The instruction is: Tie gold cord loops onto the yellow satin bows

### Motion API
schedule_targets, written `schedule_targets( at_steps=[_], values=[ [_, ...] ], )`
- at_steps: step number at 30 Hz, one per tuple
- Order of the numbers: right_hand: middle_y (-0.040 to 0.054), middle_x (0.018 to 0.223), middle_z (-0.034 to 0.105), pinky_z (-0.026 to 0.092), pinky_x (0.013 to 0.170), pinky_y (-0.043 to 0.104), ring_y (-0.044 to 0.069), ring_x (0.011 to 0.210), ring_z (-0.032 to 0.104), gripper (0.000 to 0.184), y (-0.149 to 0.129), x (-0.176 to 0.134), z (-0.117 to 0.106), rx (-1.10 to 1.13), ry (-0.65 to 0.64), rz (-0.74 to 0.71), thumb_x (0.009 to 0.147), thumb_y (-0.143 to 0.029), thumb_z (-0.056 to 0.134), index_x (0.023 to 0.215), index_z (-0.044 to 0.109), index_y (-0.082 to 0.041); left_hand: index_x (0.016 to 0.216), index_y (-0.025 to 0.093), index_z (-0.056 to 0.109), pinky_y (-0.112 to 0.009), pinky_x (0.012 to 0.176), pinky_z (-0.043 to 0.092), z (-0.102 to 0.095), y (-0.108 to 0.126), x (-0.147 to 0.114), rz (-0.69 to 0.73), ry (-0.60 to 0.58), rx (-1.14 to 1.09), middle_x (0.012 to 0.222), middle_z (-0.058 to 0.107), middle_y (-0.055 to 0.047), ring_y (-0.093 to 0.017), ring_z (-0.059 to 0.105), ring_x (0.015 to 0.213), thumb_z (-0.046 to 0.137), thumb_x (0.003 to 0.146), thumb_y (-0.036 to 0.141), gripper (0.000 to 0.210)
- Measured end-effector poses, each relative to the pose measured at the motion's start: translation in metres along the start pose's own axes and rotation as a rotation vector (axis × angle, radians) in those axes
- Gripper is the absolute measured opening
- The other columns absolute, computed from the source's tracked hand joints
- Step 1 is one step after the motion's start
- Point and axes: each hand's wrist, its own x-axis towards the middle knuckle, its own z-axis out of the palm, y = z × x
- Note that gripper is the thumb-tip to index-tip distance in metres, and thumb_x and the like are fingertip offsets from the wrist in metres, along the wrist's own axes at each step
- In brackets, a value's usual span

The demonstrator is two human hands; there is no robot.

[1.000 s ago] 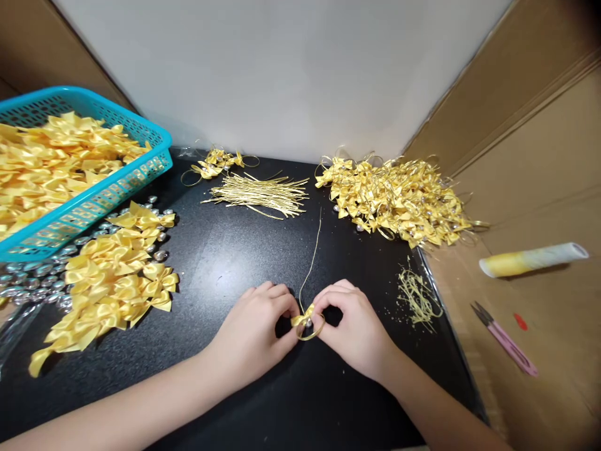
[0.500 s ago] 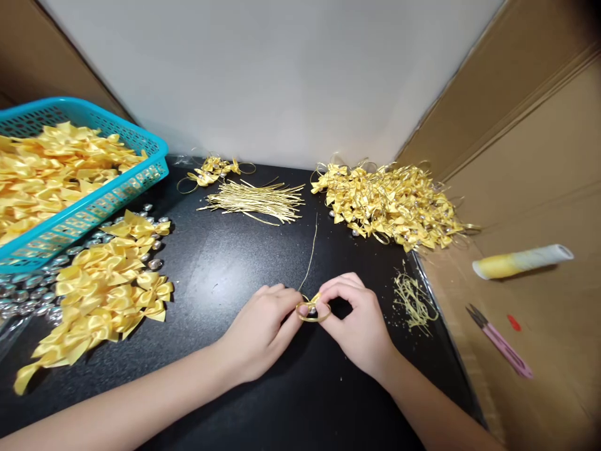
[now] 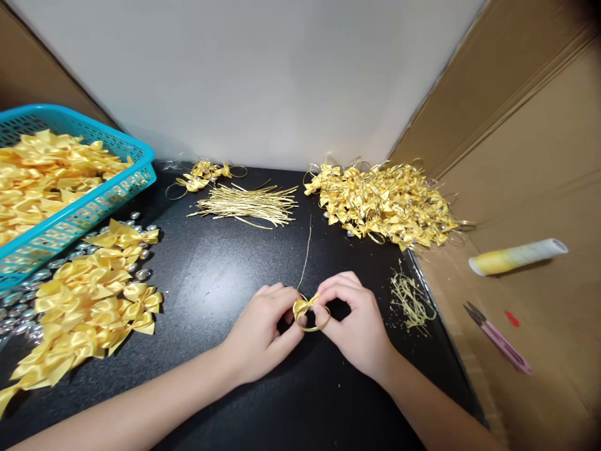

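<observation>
Left hand (image 3: 263, 332) and right hand (image 3: 360, 329) are pinching the yellow bow (image 3: 299, 307) at near centre, gold loop (image 3: 312, 330) nearside, thin cord (image 3: 308, 250) trailing far; light, even pressure should be keeping the bow uncrushed

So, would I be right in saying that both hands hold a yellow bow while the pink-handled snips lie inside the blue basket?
Not quite: the head view shows the pink-handled snips on the brown surface right of the black table, not in the blue basket. The left hand and right hand do hold a yellow bow.
</observation>
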Motion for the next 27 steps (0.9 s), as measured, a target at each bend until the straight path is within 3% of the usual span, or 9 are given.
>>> schedule_targets(
  at_steps=[5,12,17,20,24,27],
  values=[
    [0.0029,0.072,0.067,0.049,0.070,0.033,0.019,0.077,0.060,0.016,0.001,-0.001,0.001,0.005,0.004,-0.008,0.072,-0.010,0.067,0.062,0.062,-0.021,0.067,0.020,0.043,-0.031,0.064,0.032,0.004,-0.002,0.003,0.013,0.050,0.028,0.062,0.047,0.001,-0.017,0.045,0.064,0.041,0.093,0.038,0.031],
    [0.0028,0.071,0.067,0.049,0.069,0.032,0.019,0.077,0.060,0.016,0.000,0.000,0.002,0.004,0.017,-0.044,0.073,-0.011,0.066,0.062,0.062,-0.021,0.065,0.020,0.041,-0.030,0.065,0.033,0.005,-0.003,0.003,0.056,0.072,-0.001,0.061,0.046,0.002,-0.016,0.043,0.063,0.037,0.096,0.034,0.034],
    [0.0022,0.066,0.060,0.045,0.064,0.031,0.017,0.067,0.055,0.021,-0.004,-0.005,0.005,-0.120,0.152,-0.050,0.075,-0.014,0.066,0.057,0.057,-0.020,0.062,0.020,0.042,-0.029,0.063,0.034,0.004,-0.002,0.003,0.000,0.101,-0.050,0.057,0.044,0.002,-0.015,0.043,0.061,0.040,0.095,0.032,0.036],
    [-0.0008,0.058,0.053,0.041,0.055,0.027,0.013,0.055,0.050,0.017,-0.003,-0.011,0.009,-0.130,0.088,-0.069,0.081,-0.017,0.062,0.064,0.066,-0.019,0.063,0.019,0.047,-0.029,0.064,0.035,0.005,-0.002,0.002,-0.024,0.103,-0.035,0.058,0.049,0.002,-0.016,0.045,0.063,0.044,0.093,0.029,0.031],
    [-0.0025,0.058,0.049,0.041,0.056,0.026,0.012,0.054,0.049,0.024,-0.001,-0.015,0.013,-0.249,-0.002,-0.010,0.085,-0.019,0.056,0.103,0.072,-0.017,0.062,0.019,0.047,-0.030,0.064,0.034,0.007,-0.002,0.001,-0.008,0.097,0.059,0.058,0.051,0.001,-0.017,0.045,0.064,0.044,0.090,0.023,0.029],
    [-0.0032,0.057,0.046,0.038,0.055,0.025,0.011,0.054,0.047,0.016,-0.001,-0.013,0.014,-0.263,-0.092,0.083,0.082,-0.017,0.057,0.085,0.073,-0.019,0.064,0.019,0.048,-0.031,0.063,0.033,0.009,-0.003,0.000,0.020,0.064,0.143,0.060,0.054,0.000,-0.018,0.045,0.067,0.045,0.091,0.024,0.027]
  ],
)
